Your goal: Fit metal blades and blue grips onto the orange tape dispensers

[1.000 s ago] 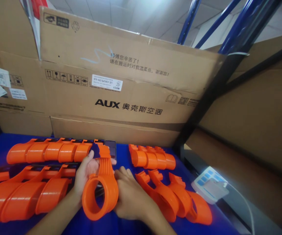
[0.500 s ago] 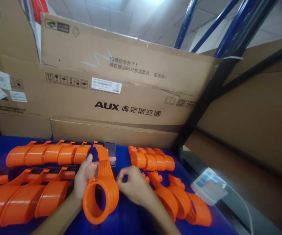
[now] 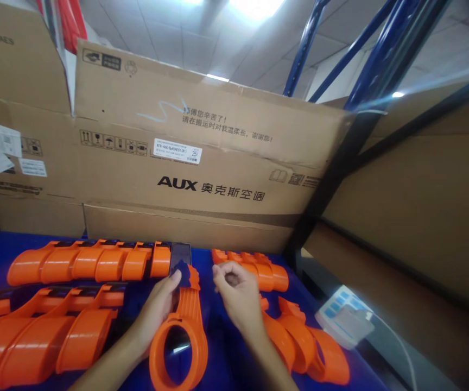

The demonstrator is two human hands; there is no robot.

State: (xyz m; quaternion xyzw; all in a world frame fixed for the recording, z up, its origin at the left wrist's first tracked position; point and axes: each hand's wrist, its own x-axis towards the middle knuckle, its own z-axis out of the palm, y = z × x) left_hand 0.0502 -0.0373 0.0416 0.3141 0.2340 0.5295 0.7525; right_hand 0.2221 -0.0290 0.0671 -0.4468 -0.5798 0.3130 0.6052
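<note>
Taking the ring in our grip as the centre of the clock, with twelve pointing away from us, we hold our two hands apart. Our left hand [image 3: 163, 304] is clamped on the orange ring [image 3: 189, 312], its thumb pressing the dark blue clip [image 3: 184, 274] at the top of the neck. The ring is low in our view, just left of the middle, its round opening facing us and its neck leaning slightly toward eleven o'clock.

Our right hand [image 3: 240, 296] hovers at two o'clock with thumb and fingertips drawn together; we cannot tell whether anything small is pinched there. Behind it, also toward two, is the back right row [image 3: 273, 277], partly covered by our fingers. The front right row [image 3: 299, 345] lies at three, near our forearm, and a white block [image 3: 342, 304] with a pale cable [image 3: 399, 342] is beyond it.

At ten stands the back left row [image 3: 86, 265], six orange pieces side by side; at nine, the larger-looking front left row [image 3: 35, 347]. A phone [image 3: 181, 254] lies at twelve on the blue tabletop [image 3: 226, 353], with an AUX carton [image 3: 202, 168] behind.
</note>
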